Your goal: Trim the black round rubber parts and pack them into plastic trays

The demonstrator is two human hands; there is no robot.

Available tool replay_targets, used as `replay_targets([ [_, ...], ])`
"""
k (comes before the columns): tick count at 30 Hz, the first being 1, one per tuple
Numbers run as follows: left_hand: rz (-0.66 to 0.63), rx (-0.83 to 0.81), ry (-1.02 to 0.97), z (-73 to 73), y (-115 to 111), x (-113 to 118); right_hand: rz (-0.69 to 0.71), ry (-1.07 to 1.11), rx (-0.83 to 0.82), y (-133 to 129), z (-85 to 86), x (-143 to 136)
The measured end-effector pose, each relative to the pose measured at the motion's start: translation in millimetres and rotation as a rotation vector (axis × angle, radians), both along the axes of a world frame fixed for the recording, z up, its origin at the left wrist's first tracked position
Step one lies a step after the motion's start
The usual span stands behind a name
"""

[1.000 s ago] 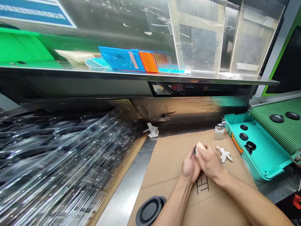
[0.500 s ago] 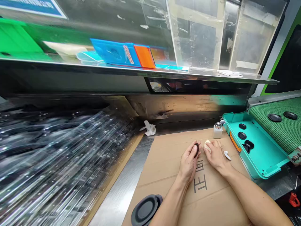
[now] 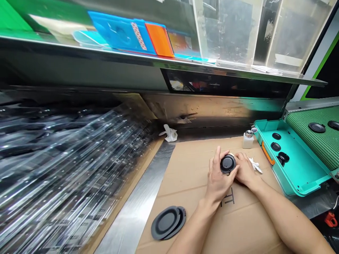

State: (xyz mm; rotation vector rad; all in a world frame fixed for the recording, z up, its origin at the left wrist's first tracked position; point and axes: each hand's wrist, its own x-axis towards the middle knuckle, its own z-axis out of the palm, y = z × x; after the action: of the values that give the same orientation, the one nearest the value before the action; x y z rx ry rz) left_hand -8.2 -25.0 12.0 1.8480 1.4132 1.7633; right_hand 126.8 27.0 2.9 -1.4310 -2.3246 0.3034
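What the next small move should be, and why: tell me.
Probably turning the black rimmed disc slightly: the left hand holds it by its edge, ringed face toward the camera, and the right hand is close beside it.

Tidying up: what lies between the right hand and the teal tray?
Head view: a crumpled white item lies on the cardboard between the right hand and teal tray.

Metal counter (image 3: 136,199) under a cardboard sheet (image 3: 190,176)
Beside the sheet, a white tissue (image 3: 169,134) and a teal tray (image 3: 308,173) — on it, two overlapping dark discs (image 3: 164,223), a bottle (image 3: 248,141), a white scrap (image 3: 255,165).
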Motion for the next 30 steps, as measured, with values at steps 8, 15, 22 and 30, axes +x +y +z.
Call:
replay_targets([
  [8, 0.025, -0.020, -0.006, 0.8, 0, 0, 0.013, 0.000, 0.025, -1, 0.6, 0],
  [15, 0.065, -0.006, 0.019, 0.4, 3, -5, 0.013, 0.241, 0.017, 6, -3.8, 3],
  [22, 0.027, -0.171, -0.259, -6.0, 14, -1, 0.050, 1.012, -0.358, 5, 9.4, -7],
  [30, -0.356, -0.505, -1.335, -2.0, 34, 15, 0.322, 0.537, 0.018, -9, 13.0, -4],
])
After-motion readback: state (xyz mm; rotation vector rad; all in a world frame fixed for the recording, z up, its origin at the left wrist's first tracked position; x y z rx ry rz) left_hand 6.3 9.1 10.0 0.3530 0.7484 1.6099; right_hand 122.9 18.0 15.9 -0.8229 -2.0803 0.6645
